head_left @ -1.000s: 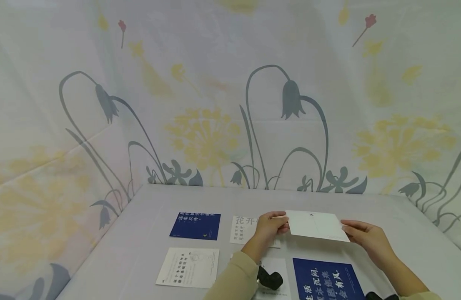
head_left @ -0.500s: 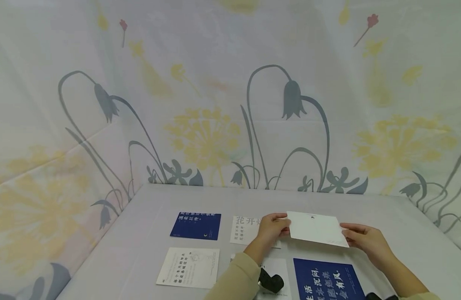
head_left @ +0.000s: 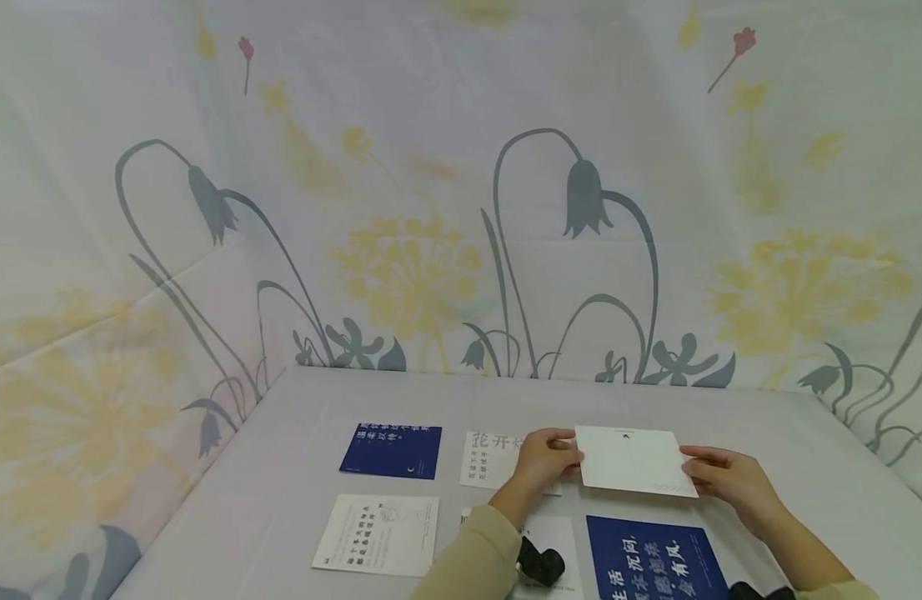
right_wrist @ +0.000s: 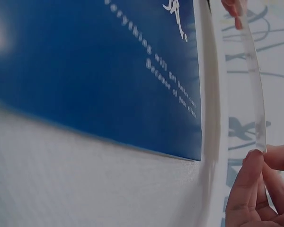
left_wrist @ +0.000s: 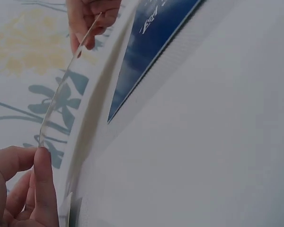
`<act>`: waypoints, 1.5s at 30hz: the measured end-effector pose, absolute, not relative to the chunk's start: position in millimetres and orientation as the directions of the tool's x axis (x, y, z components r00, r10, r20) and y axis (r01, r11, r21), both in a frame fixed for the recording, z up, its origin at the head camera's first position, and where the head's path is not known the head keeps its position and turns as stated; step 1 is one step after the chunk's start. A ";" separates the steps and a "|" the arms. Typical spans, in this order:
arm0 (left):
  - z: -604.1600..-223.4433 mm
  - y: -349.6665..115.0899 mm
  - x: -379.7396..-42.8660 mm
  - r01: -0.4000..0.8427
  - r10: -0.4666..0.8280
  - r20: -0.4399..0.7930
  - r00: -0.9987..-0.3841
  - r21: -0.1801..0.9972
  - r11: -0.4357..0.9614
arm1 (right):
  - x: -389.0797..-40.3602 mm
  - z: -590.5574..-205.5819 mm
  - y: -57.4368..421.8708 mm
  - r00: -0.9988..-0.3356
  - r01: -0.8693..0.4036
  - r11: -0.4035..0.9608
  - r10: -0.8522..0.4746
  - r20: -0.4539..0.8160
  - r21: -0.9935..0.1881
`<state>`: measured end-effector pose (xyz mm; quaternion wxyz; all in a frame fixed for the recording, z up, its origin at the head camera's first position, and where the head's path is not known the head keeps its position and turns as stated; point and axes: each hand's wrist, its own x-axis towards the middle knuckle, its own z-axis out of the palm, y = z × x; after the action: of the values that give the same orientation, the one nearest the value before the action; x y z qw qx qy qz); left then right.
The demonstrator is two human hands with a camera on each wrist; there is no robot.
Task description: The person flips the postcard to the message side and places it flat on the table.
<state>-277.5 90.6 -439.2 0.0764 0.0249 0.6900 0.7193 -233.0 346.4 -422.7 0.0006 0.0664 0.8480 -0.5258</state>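
A white card (head_left: 637, 462) with a small dark mark near its top edge is held up between both hands, raised off the table. My left hand (head_left: 539, 461) pinches its left edge between thumb and fingers. On the opposite side, my right hand (head_left: 734, 482) pinches the right edge the same way. Seen edge-on in the left wrist view, the card (left_wrist: 57, 94) looks thin and slightly bent. Below the hands lies a blue card (head_left: 656, 554) with white lettering. Behind the left hand, a white card with grey characters (head_left: 487, 458) is partly covered.
Toward the left of the white table (head_left: 266, 500) lie a blue card (head_left: 391, 452) and a white printed card (head_left: 377, 535). Another white card (head_left: 558, 533) is partly hidden by the left sleeve (head_left: 468, 550) and a black wrist device (head_left: 539, 562). A floral cloth (head_left: 431, 167) hangs behind.
The held card has come down slightly and its near edge has tilted lower, showing more of its face. Both hands keep their pinch; the cards on the table stay put.
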 end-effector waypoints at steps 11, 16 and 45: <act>-440.0 93.1 -276.9 -0.047 0.104 -0.052 -0.993 0.997 0.056 | -234.1 -422.1 345.8 -0.995 0.083 0.482 0.093 -0.044 -0.872; -438.8 93.7 -275.1 -0.055 0.082 -0.063 -0.995 0.993 0.101 | -235.1 -422.4 345.4 -0.995 0.088 0.493 0.087 -0.052 -0.865; -435.3 98.6 -274.7 -0.071 0.102 -0.105 -0.989 0.955 0.288 | -241.6 -424.8 341.5 -0.988 0.155 0.601 0.108 -0.112 -0.784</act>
<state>-274.7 98.6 -435.3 0.0726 0.0095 0.7991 0.5968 -241.6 341.5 -424.8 0.0264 0.0736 0.8942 -0.4407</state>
